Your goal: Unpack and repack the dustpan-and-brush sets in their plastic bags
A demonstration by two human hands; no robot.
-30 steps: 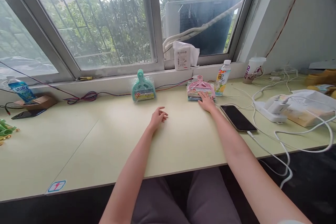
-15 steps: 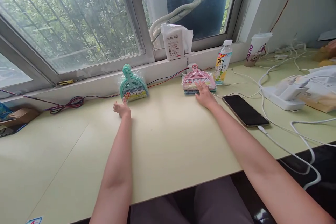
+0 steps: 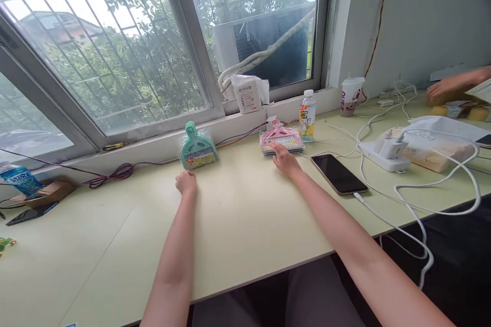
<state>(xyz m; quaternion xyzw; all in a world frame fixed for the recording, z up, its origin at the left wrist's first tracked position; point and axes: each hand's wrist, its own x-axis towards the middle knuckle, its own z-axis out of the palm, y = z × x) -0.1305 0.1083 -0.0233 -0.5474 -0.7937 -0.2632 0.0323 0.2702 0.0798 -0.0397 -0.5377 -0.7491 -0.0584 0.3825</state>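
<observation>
A teal mini dustpan-and-brush set [image 3: 197, 146] in clear wrap leans against the window ledge. My left hand [image 3: 186, 183] rests on the pale green table [image 3: 238, 225] just in front of it, fingers curled in, holding nothing. A pink set [image 3: 281, 138] lies on top of a small stack further right. My right hand [image 3: 284, 159] lies flat with its fingertips on the near edge of that stack.
A black phone [image 3: 338, 173] on a white cable lies right of my right hand. A drink bottle [image 3: 307, 122], cup [image 3: 350, 96], white power strip [image 3: 380, 155] and loose cables fill the right side. Another person's hand [image 3: 445, 90] is at far right. A tissue pack [image 3: 247, 94] sits on the sill.
My left hand moved left from mid-table to just before the teal set and curled shut. My right hand stayed on the pink stack. The view shifted; another person's hand appeared at right.
</observation>
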